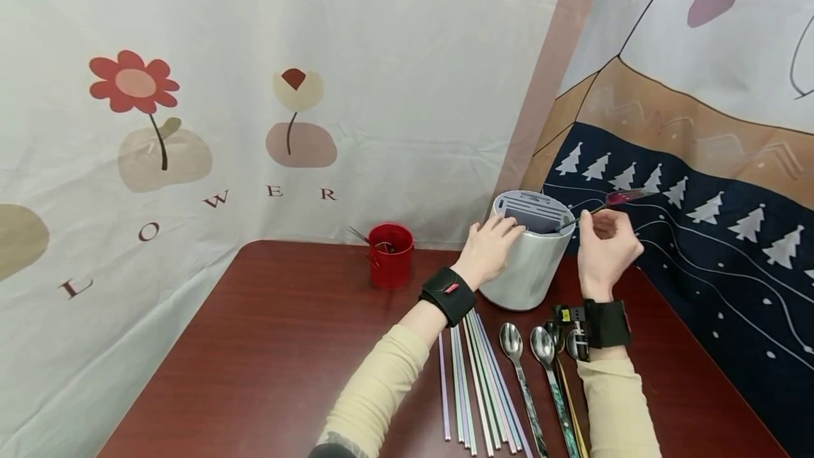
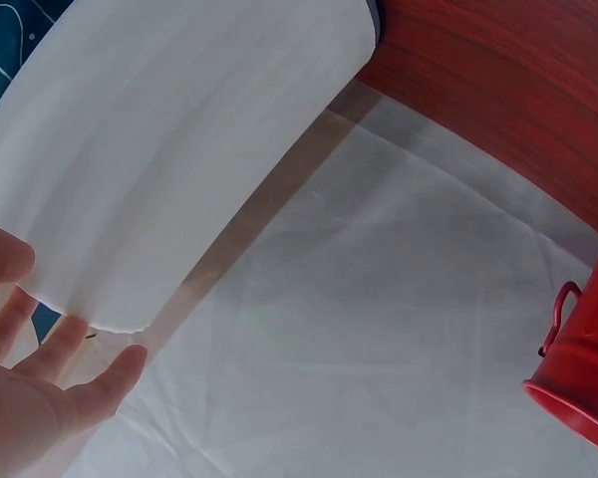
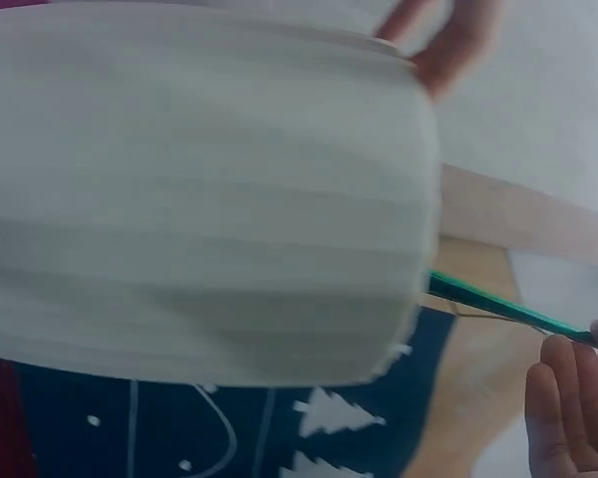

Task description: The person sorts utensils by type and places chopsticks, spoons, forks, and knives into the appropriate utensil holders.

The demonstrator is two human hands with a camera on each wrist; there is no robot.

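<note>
A pale, ribbed utensil holder point(image 1: 528, 271) with a slotted grey top stands tilted at the table's back right. My left hand point(image 1: 490, 249) grips its rim; in the left wrist view the fingers point(image 2: 115, 383) lie along the rim's edge. Beside the holder, my right hand point(image 1: 607, 249) pinches a green-handled utensil point(image 3: 498, 306) between thumb and fingers. Its handle end is at the rim opening, and the shiny, reddish head points right; fork or spoon I cannot tell. Most of the holder's inside is hidden.
A red cup point(image 1: 391, 260) with some metal utensils in it stands left of the holder. Several pastel straws or chopsticks point(image 1: 486, 387) and metal spoons point(image 1: 543, 345) lie in front, partly beneath my forearms. Printed cloth point(image 1: 407, 90) hangs behind the table point(image 1: 254, 345).
</note>
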